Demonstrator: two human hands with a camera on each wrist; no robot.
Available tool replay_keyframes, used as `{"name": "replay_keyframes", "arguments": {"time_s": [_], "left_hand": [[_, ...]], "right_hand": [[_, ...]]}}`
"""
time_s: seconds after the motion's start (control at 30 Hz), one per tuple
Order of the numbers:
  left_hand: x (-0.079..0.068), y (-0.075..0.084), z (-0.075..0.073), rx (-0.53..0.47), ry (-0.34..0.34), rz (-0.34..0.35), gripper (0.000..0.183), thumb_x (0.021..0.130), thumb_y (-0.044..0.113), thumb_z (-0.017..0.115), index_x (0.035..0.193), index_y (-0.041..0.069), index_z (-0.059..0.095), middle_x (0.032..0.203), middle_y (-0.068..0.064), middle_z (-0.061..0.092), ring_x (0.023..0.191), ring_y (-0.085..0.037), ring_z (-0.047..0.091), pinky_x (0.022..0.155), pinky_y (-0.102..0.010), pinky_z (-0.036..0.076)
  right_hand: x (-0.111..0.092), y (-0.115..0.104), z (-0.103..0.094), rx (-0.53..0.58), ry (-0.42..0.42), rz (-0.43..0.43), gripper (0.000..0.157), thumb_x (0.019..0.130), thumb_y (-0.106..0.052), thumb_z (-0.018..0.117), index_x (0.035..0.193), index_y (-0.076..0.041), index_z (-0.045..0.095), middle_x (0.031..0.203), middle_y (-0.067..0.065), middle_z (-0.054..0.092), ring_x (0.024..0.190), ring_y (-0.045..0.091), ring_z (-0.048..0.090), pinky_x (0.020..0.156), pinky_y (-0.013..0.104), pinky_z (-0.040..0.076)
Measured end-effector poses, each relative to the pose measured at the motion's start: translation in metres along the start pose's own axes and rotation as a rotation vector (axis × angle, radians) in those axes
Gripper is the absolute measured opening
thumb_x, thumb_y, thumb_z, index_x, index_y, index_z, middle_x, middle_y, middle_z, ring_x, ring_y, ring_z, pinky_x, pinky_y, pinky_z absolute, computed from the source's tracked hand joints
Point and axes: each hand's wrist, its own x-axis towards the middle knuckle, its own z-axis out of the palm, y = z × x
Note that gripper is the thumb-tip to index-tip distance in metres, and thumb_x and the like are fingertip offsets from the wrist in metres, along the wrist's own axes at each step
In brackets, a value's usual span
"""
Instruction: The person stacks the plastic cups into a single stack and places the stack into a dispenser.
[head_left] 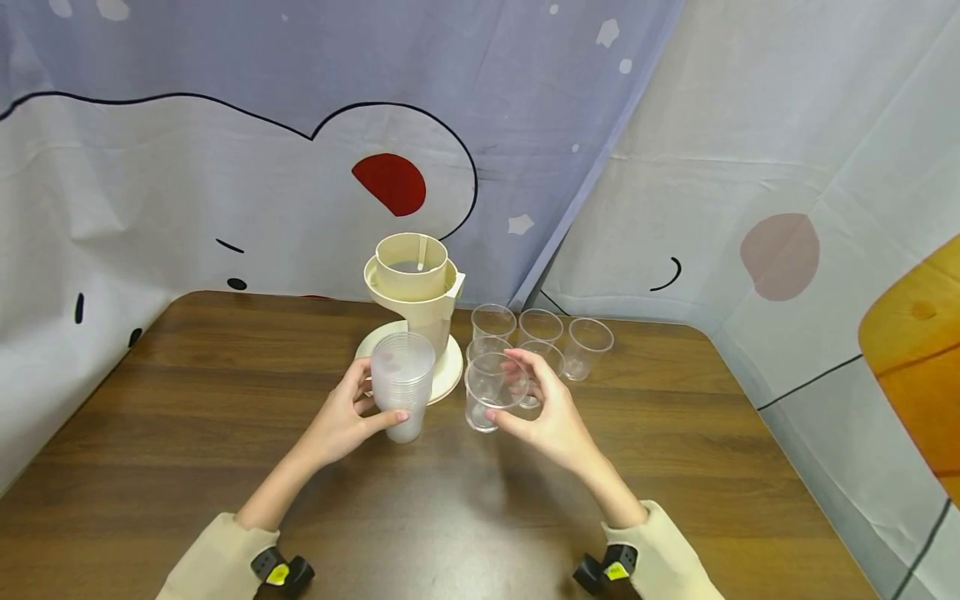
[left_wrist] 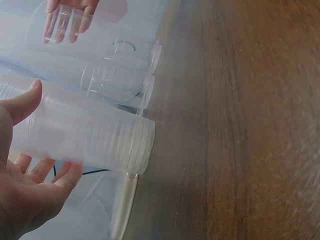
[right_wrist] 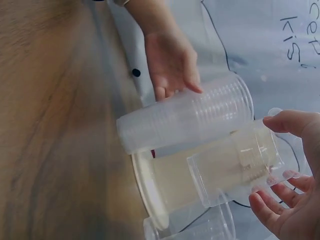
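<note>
In the head view my left hand [head_left: 348,421] grips a stack of clear plastic cups [head_left: 402,379], thumb on the near side and fingers round the far side. The left wrist view shows the same stack [left_wrist: 85,125] close up, its ridged rims nested together. My right hand [head_left: 547,412] holds a single clear plastic cup [head_left: 495,382] near its rim, between thumb and fingers. In the right wrist view that cup [right_wrist: 235,165] is upright and clear of the table. Behind it, several clear cups [head_left: 590,346] stand in a group, partly hidden by the held cup and my fingers.
A cream-coloured dispenser [head_left: 412,287] with an open round top stands on a white round base [head_left: 450,375] behind the stack. The brown wooden table [head_left: 225,400] reaches back to a printed cloth [head_left: 262,192] hanging behind and at the right.
</note>
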Motion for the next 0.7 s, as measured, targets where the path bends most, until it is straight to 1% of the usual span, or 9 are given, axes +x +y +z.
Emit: {"name": "replay_keyframes", "arguments": {"time_s": [0.1, 0.27, 0.37, 0.5, 0.57, 0.7], "left_hand": [[0.0, 0.0, 0.0, 0.002, 0.001, -0.001, 0.071, 0.079, 0.01, 0.079, 0.135, 0.005, 0.036, 0.13, -0.019, 0.05, 0.121, -0.037, 0.052, 0.103, -0.052, 0.046], [0.0, 0.001, 0.0, 0.006, 0.002, -0.001, 0.071, 0.079, 0.01, 0.079, 0.135, 0.004, 0.036, 0.13, -0.019, 0.05, 0.121, -0.037, 0.053, 0.103, -0.052, 0.047], [0.0, 0.001, 0.0, 0.008, 0.001, 0.001, 0.07, 0.079, 0.01, 0.079, 0.135, 0.005, 0.036, 0.129, -0.019, 0.05, 0.12, -0.037, 0.053, 0.103, -0.052, 0.047], [-0.001, 0.0, 0.0, 0.008, 0.0, 0.003, 0.07, 0.079, 0.01, 0.078, 0.135, 0.005, 0.036, 0.129, -0.019, 0.05, 0.12, -0.037, 0.053, 0.103, -0.052, 0.046], [-0.001, 0.0, 0.0, 0.006, 0.002, 0.004, 0.07, 0.079, 0.009, 0.078, 0.135, 0.004, 0.036, 0.129, -0.019, 0.05, 0.12, -0.038, 0.053, 0.103, -0.052, 0.046], [0.0, 0.0, 0.0, 0.003, 0.005, 0.006, 0.07, 0.079, 0.009, 0.078, 0.135, 0.004, 0.037, 0.129, -0.019, 0.05, 0.12, -0.038, 0.053, 0.103, -0.052, 0.047]], "right_hand": [[0.003, -0.003, 0.001, -0.001, 0.0, -0.016, 0.072, 0.073, -0.006, 0.081, 0.135, -0.005, 0.046, 0.123, 0.015, 0.059, 0.113, 0.027, 0.057, 0.093, 0.029, 0.053], [0.009, -0.008, 0.004, 0.007, 0.004, -0.037, 0.071, 0.073, -0.006, 0.081, 0.136, -0.006, 0.046, 0.123, 0.018, 0.058, 0.115, 0.024, 0.056, 0.092, 0.028, 0.053], [0.013, -0.012, 0.005, 0.026, 0.002, -0.042, 0.071, 0.073, -0.005, 0.08, 0.136, -0.008, 0.047, 0.124, 0.021, 0.057, 0.116, 0.025, 0.055, 0.093, 0.027, 0.052], [0.017, -0.016, 0.005, 0.053, -0.005, -0.048, 0.072, 0.073, -0.004, 0.08, 0.136, -0.008, 0.046, 0.124, 0.02, 0.057, 0.118, 0.031, 0.054, 0.095, 0.027, 0.052], [0.018, -0.018, 0.005, 0.06, -0.009, -0.052, 0.072, 0.073, -0.004, 0.08, 0.136, -0.008, 0.046, 0.124, 0.019, 0.057, 0.118, 0.031, 0.054, 0.095, 0.027, 0.052], [0.021, -0.021, 0.006, 0.067, -0.011, -0.057, 0.073, 0.072, -0.003, 0.08, 0.137, -0.009, 0.046, 0.124, 0.016, 0.057, 0.118, 0.026, 0.054, 0.095, 0.028, 0.052]]}}
